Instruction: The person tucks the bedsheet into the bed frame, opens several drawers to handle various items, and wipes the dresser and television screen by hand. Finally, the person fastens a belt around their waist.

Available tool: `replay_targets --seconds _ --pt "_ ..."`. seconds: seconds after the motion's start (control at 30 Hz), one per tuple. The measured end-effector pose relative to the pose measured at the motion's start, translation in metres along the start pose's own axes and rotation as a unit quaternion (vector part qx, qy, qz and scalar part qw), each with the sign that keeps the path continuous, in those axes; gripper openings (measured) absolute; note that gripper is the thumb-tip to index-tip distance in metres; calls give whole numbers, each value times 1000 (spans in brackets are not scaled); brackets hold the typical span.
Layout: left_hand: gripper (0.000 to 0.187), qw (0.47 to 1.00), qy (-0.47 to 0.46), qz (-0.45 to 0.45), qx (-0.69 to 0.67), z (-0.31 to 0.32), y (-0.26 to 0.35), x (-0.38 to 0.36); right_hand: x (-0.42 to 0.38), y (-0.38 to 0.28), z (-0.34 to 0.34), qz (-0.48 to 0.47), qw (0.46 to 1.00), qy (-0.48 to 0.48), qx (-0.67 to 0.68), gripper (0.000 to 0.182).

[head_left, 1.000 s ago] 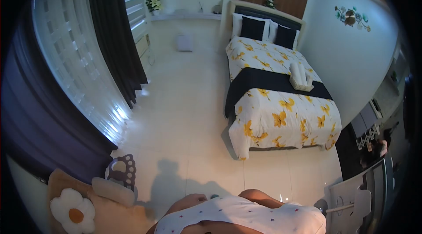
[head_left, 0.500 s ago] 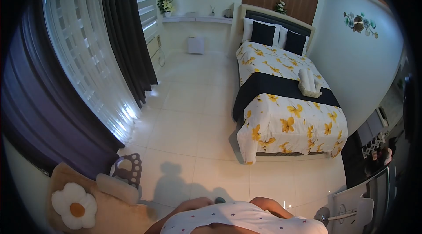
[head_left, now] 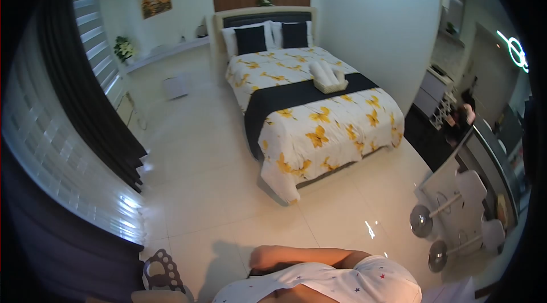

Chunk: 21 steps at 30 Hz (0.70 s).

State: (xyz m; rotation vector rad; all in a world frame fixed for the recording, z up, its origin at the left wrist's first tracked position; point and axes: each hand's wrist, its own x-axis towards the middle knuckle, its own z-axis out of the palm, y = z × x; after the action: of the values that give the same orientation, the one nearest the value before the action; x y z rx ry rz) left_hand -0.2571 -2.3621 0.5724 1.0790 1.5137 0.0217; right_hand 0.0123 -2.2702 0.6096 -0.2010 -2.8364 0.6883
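Note:
My right arm lies across the front of my white, star-patterned top at the bottom of the view. My right hand [head_left: 266, 257] seems to be at its rounded left end, but the fingers cannot be made out, nor whether they hold anything. Under that end is a dark patch too unclear to name. My left hand does not show. The tiled floor [head_left: 211, 189] lies beyond, with my shadow on it, and the nearest furniture ahead is a bed [head_left: 342, 126] with a yellow-flowered cover.
Rolled towels in a basket [head_left: 330, 85] rest on the bed's dark runner. Dark curtains [head_left: 85, 92] hang left, above a paw-shaped item [head_left: 162, 271]. Two white stools [head_left: 471, 186] stand by a counter [head_left: 490, 155] at right. Further back, a person [head_left: 461, 118] is partly visible.
The view has turned right, so the bed has shifted left and more of the counter shows. My right arm now reaches across leftward; my left hand and a small round greenish thing have left sight.

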Motion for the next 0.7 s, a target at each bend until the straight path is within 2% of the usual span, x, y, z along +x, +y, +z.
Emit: replay_targets --seconds 0.07,0.17,0.3,0.37,0.4,0.43,0.5,0.57,0.67,0.7 --pt "30 999 20 -24 21 -13 -17 1 39 -25 -10 115 985 -131 6 16" --pt "31 998 31 -3 62 -21 -19 17 44 -29 1 145 988 -25 41 16" --pt "35 990 -2 138 18 0 45 65 13 -27 13 197 977 -46 68 23" --pt "41 971 -62 230 0 22 96 72 -32 -23 24 224 962 135 83 28" --pt "44 956 -96 278 6 33 116 66 -55 -28 25 318 930 171 71 34" --pt "45 948 -138 282 43 43 123 69 -77 -35 23 409 887 205 59 41" --pt "46 923 -227 287 118 61 128 83 -116 -59 31 621 775 96 64 63" --pt "48 942 -282 169 74 62 144 72 -154 -69 49 670 676 6 306 78" --pt "50 938 -282 169 111 62 151 66 -154 -136 21 668 563 131 469 80" --pt "50 936 -283 175 119 64 155 67 -161 -140 23 673 557 129 470 78"
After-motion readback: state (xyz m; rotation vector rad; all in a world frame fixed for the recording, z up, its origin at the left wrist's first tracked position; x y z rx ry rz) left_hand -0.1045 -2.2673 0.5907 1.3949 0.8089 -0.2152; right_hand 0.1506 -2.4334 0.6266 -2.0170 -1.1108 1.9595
